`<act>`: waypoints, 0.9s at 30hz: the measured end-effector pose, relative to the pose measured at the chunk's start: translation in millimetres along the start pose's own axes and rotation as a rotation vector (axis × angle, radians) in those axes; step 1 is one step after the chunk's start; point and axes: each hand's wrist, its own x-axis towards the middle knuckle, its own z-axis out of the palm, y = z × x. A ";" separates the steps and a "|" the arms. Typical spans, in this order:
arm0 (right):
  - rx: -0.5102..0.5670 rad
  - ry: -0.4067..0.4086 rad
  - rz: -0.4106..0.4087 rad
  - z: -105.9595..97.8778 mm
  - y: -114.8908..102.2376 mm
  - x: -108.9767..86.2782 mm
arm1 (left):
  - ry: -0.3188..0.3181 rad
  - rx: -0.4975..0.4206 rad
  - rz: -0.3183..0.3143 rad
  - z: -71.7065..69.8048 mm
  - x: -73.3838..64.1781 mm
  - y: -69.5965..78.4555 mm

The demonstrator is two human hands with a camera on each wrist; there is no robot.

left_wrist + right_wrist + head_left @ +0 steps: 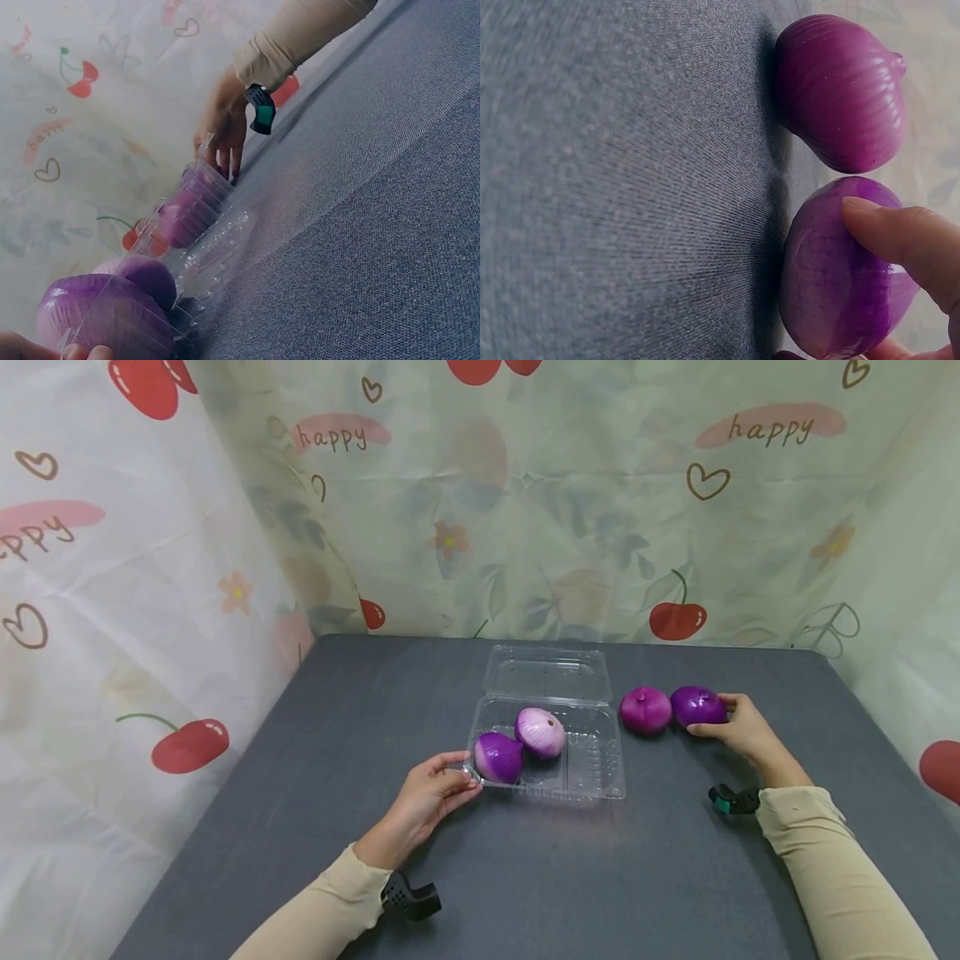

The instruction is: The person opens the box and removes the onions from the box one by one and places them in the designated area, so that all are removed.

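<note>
A clear plastic clamshell box lies on the table with its lid folded back. Inside its left half are two onions, a purple one at the front corner and a paler one behind it. My left hand pinches the box's front left corner between thumb and fingers. To the right of the box, my right hand grips a dark purple onion, thumb on one side and fingers on the other. Just left of that onion sits a magenta onion.
The grey table has its back edge against a printed curtain, which also hangs at both sides. Black wrist-worn devices sit under both wrists.
</note>
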 end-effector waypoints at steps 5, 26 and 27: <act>-0.007 -0.005 0.006 -1.5 -0.4 0.3 | 0.003 -0.001 -0.004 0.3 0.2 0.6; 0.015 -0.042 0.008 -3.3 -1.4 0.2 | 0.001 0.000 0.002 0.6 -0.6 0.6; 0.016 -0.044 0.008 -3.4 -1.2 0.0 | 0.002 0.001 0.001 0.7 -0.8 0.7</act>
